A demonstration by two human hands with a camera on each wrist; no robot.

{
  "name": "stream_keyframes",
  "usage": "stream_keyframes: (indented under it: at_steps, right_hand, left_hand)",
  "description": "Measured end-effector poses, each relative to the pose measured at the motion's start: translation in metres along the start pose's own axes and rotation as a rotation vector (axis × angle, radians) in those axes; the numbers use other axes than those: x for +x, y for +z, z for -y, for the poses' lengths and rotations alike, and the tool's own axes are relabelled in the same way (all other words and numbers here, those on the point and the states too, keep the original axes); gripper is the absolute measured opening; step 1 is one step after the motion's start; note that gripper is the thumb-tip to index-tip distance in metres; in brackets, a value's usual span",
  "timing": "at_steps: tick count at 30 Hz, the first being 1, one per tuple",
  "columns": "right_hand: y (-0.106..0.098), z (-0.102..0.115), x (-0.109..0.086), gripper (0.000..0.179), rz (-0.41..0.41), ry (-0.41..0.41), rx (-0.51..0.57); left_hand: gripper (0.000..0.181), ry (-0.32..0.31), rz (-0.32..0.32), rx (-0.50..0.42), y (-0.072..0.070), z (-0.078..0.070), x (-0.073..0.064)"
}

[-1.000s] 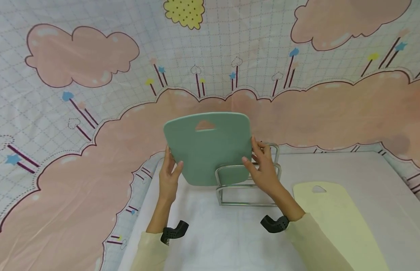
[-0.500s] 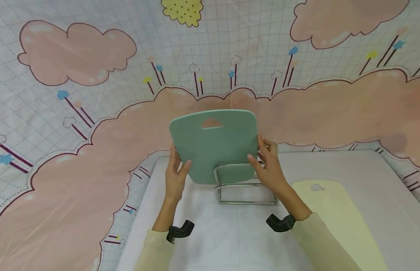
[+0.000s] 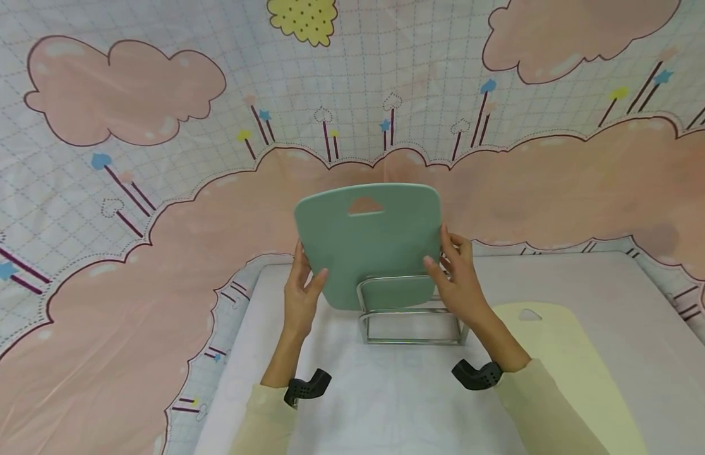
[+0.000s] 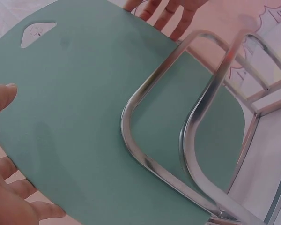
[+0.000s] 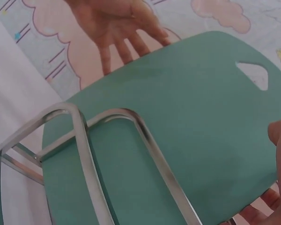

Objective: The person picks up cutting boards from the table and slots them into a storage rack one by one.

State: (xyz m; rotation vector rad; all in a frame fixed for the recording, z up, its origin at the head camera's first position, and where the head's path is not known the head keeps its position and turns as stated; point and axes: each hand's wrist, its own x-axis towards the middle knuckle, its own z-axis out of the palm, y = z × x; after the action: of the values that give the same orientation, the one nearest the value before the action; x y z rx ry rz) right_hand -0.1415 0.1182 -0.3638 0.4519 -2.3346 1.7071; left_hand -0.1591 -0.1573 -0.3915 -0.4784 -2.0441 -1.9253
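A green cutting board [image 3: 369, 243], cutout handle at the top, stands nearly upright between both hands. My left hand [image 3: 302, 297] holds its left edge, thumb on the front face and fingers behind. On the opposite edge my right hand [image 3: 460, 281] grips it the same way. The board's lower part sits behind the front loop of a silver metal rack [image 3: 412, 342]. In the left wrist view two rack loops [image 4: 188, 136] cross in front of the board; the right wrist view shows the board's lower end [image 5: 126, 173] behind loops too.
A pale yellow cutting board [image 3: 568, 354] lies flat on the white table [image 3: 381, 398] at the right, partly covered by the right sleeve [image 3: 548, 404]. Behind the table hangs a cloth [image 3: 557, 189] printed with clouds. Black straps with camera mounts [image 3: 477, 375] sit on the wrists.
Both hands have moved a little to the right with the green cutting board, bringing it further across behind the rack's front loop. The rack and yellow board stay put.
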Motion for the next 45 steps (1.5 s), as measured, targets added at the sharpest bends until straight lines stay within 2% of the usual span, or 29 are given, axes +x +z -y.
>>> stream_keyframes:
  at_steps: [8, 10, 19, 23, 28, 39, 45]
  right_hand:
    - [-0.008, -0.035, 0.006, 0.068, 0.050, -0.010, 0.023]
    - [-0.010, -0.038, 0.005, 0.068, 0.053, -0.014, 0.028]
    - [-0.022, -0.042, 0.004, 0.068, 0.041, -0.032, 0.062]
    - [-0.025, -0.043, 0.003, 0.069, 0.034, -0.013, 0.060]
    - [-0.027, -0.045, 0.001, 0.072, 0.038, -0.026, 0.063]
    - [-0.039, -0.056, -0.006, 0.073, 0.011, -0.043, 0.094]
    - [-0.042, -0.056, -0.007, 0.072, -0.006, -0.045, 0.127]
  left_hand:
    - [0.073, -0.010, 0.000, -0.023, 0.005, -0.001, 0.000]
    - [0.073, -0.015, 0.001, -0.023, 0.007, -0.001, -0.001]
    - [0.073, -0.020, 0.014, -0.054, 0.015, 0.000, 0.001]
    - [0.074, 0.010, 0.033, -0.065, 0.018, 0.002, 0.002]
    - [0.073, 0.030, 0.033, -0.071, 0.020, 0.004, 0.002]
    - [0.073, -0.013, 0.084, -0.057, 0.031, 0.005, 0.004]
    - [0.075, -0.016, 0.083, -0.077, 0.035, 0.008, 0.005]
